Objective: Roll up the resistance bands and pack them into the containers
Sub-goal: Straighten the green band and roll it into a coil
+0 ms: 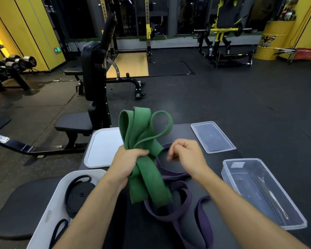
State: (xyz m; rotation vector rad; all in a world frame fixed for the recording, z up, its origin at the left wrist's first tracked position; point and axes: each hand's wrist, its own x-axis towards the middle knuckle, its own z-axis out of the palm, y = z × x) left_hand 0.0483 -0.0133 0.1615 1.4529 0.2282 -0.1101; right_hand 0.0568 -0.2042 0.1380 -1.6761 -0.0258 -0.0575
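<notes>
My left hand (127,163) grips a bunched green resistance band (145,141) above the black bench, its loops sticking up and its ends hanging down. My right hand (186,155) hovers just right of it with fingers curled, holding nothing. A purple band (171,211) lies loose on the bench under both hands. A white bin (48,209) at lower left holds a rolled black band (79,193). A clear plastic container (258,191) stands at right.
A white lid (99,148) lies behind the white bin, and a clear lid (212,136) lies at the bench's far right. A weight bench (90,83) stands ahead on the left, beyond it a dumbbell rack (9,67). Open gym floor lies ahead.
</notes>
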